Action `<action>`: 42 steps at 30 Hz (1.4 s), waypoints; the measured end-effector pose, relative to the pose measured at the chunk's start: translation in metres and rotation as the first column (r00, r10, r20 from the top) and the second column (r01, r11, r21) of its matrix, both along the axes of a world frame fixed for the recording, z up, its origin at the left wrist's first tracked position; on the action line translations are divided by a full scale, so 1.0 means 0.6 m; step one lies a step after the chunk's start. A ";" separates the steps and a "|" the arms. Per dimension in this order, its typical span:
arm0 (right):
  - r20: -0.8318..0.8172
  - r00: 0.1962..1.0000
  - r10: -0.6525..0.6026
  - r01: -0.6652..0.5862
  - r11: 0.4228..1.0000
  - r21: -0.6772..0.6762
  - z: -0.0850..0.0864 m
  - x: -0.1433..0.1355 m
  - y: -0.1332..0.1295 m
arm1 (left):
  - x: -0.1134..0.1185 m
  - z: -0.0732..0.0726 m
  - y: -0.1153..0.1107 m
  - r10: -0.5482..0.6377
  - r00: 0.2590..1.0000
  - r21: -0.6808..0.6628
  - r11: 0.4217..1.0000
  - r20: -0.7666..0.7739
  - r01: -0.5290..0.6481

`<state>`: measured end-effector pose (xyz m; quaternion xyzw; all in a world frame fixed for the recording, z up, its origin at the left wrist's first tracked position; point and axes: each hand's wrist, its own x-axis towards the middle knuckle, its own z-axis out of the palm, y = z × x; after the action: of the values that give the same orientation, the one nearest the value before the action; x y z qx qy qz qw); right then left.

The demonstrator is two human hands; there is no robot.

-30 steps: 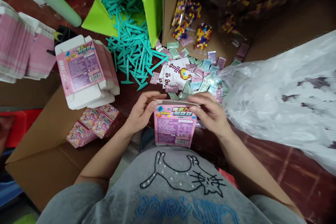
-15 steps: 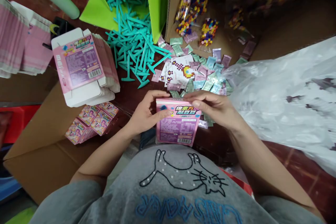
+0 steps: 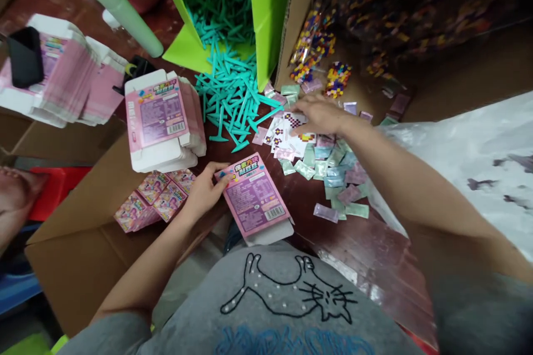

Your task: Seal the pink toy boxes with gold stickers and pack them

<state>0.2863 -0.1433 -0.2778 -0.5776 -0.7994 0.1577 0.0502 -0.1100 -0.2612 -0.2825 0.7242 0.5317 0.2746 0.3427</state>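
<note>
My left hand [image 3: 208, 188] grips the upper left corner of a pink and purple printed carton [image 3: 258, 197], thumb on its front face. The carton is tilted at the table edge against my shirt, with a white flap [image 3: 270, 233] sticking out at its lower end. My right hand [image 3: 320, 113] reaches out over white cards with pixel patterns [image 3: 293, 141], its thumb and fingers apart. Small pastel sachets [image 3: 333, 180] lie scattered around and below that hand. Whether its fingertips touch a card or sachet is hard to make out.
Turquoise plastic hammers [image 3: 231, 94] spill from a green box [image 3: 266, 16]. Flat cartons are stacked [image 3: 158, 111] on the left, and a phone [image 3: 25, 56] lies on another stack. Finished-looking small boxes [image 3: 156, 197] sit in a cardboard box [image 3: 75, 255]. Bagged coloured beads [image 3: 337, 79] and plastic sheeting [image 3: 470, 161] are right.
Both hands were on the carton. My right hand has let go and moved forward to the cards. The carton has turned and tilted left in my left hand, its lower flap now showing.
</note>
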 end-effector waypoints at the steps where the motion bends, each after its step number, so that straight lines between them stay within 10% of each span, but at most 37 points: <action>1: -0.017 1.000 0.002 -0.002 1.000 -0.004 0.000 0.001 0.012 | -0.001 0.005 0.013 0.007 0.993 0.073 0.997 -0.116 0.001; 4: -0.163 0.986 -0.015 0.004 0.998 -0.068 0.003 0.008 0.025 | 0.031 0.021 0.067 0.034 0.933 0.280 0.957 -0.359 0.072; 12: -0.342 0.938 -0.058 0.030 0.996 -0.085 0.020 0.043 -0.018 | 0.117 0.015 0.162 -0.134 0.785 0.213 0.923 -0.604 0.321; 25: -0.052 0.990 -0.130 0.130 0.991 0.002 0.006 0.012 -0.057 | 0.100 0.116 0.135 0.018 0.983 0.263 0.964 -0.183 0.032; 42: -0.157 0.980 -0.121 0.135 0.987 0.086 0.056 -0.014 -0.104 | 0.133 0.077 0.108 -0.059 0.955 -0.017 0.998 0.289 0.066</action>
<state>0.2781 -0.2058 -0.2441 -0.6111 -0.7610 0.1588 0.1487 -0.0301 -0.1961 -0.2366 0.6882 0.4565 0.3592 0.4347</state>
